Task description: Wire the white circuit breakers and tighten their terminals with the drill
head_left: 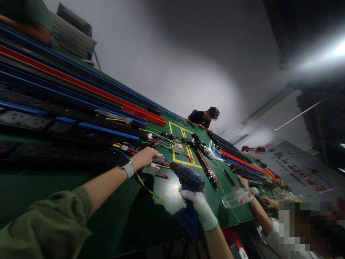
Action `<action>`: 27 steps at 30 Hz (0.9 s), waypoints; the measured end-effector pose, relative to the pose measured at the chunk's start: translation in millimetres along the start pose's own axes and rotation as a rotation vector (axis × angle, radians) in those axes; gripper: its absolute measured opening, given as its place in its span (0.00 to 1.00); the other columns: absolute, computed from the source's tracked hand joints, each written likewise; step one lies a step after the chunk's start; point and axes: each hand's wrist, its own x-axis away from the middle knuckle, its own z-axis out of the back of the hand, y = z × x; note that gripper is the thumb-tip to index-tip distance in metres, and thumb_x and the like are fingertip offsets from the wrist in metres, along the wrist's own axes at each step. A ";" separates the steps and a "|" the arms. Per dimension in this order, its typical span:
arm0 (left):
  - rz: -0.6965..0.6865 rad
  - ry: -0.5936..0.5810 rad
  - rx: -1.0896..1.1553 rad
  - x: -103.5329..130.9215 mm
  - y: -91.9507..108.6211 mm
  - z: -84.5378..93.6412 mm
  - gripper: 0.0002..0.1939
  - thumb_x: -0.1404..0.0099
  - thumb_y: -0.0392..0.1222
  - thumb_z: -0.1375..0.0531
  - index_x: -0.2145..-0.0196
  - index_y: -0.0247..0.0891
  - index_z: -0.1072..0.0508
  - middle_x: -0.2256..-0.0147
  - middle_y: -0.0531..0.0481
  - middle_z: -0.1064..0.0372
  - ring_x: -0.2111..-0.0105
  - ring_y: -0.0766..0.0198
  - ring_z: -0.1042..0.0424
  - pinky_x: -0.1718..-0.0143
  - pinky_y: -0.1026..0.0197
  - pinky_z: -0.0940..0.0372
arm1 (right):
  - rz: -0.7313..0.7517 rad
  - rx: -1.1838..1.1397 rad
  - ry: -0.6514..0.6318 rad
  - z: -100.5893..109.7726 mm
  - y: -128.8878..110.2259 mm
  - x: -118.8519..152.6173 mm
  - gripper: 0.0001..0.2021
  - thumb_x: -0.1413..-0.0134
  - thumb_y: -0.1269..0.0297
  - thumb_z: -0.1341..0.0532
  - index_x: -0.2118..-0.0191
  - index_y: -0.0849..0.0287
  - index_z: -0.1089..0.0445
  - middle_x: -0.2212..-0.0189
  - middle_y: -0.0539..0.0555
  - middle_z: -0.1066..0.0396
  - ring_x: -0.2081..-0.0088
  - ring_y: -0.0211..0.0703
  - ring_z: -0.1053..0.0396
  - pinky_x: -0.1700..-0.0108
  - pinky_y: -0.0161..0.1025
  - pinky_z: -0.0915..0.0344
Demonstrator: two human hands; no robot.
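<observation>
My left hand [146,157], bare and with a watch at the wrist, is closed on a small white breaker [159,158] with coloured wires. Just below it, a second white breaker [151,169] with red wires lies on the green table. My right hand [198,207], in a white glove, grips the handle of a blue cordless drill [190,177]. The drill's black chuck points left, toward the wires beside the held breaker. A third white breaker [178,148] lies further back, inside the yellow tape lines.
Long black socket strips [61,155] and blue and orange rails [107,102] fill the left side of the green table [113,205]. A plastic bottle [233,199], a dark phone-like slab [228,177] and a co-worker's arm [257,210] are at right. Another person [201,118] leans over the far side.
</observation>
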 end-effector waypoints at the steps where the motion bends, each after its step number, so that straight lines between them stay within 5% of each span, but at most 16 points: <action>1: -0.002 -0.003 0.000 -0.2 -0.1 -0.2 0.23 0.37 0.31 0.44 0.48 0.42 0.19 0.59 0.44 0.18 0.55 0.56 0.21 0.53 0.64 0.34 | 0.005 0.003 -0.004 0.1 0.4 -0.5 0.12 0.52 0.61 0.30 0.65 0.61 0.29 0.79 0.46 0.35 0.79 0.34 0.39 0.75 0.34 0.43; 4: 0.004 -0.009 -0.017 -0.4 -0.1 -0.3 0.26 0.38 0.29 0.45 0.47 0.43 0.20 0.57 0.44 0.18 0.55 0.57 0.21 0.52 0.63 0.34 | 0.010 0.006 -0.006 0.2 1.9 -2.1 0.11 0.53 0.62 0.30 0.68 0.61 0.31 0.80 0.46 0.36 0.80 0.33 0.40 0.76 0.34 0.43; 16: -0.039 0.004 -0.029 -0.5 -2.7 -1.5 0.26 0.38 0.29 0.46 0.46 0.44 0.20 0.56 0.46 0.18 0.54 0.57 0.22 0.50 0.64 0.34 | 0.037 -0.008 0.049 -5.3 -1.1 3.6 0.17 0.54 0.62 0.30 0.57 0.62 0.27 0.80 0.45 0.35 0.80 0.34 0.39 0.76 0.33 0.43; 22: -0.022 -0.001 -0.021 -0.6 -1.6 -0.9 0.26 0.37 0.28 0.46 0.46 0.44 0.20 0.55 0.45 0.19 0.54 0.58 0.21 0.50 0.63 0.34 | 0.023 0.037 -0.004 0.2 1.3 -3.9 0.10 0.55 0.61 0.31 0.71 0.60 0.31 0.81 0.46 0.36 0.81 0.34 0.40 0.76 0.34 0.44; 27: -0.005 -0.019 -0.033 0.2 0.9 1.3 0.27 0.37 0.28 0.45 0.45 0.44 0.21 0.53 0.44 0.19 0.52 0.57 0.22 0.52 0.64 0.34 | 0.006 0.028 0.046 -1.0 1.1 -3.0 0.16 0.57 0.61 0.29 0.62 0.61 0.27 0.81 0.46 0.34 0.81 0.34 0.39 0.77 0.34 0.44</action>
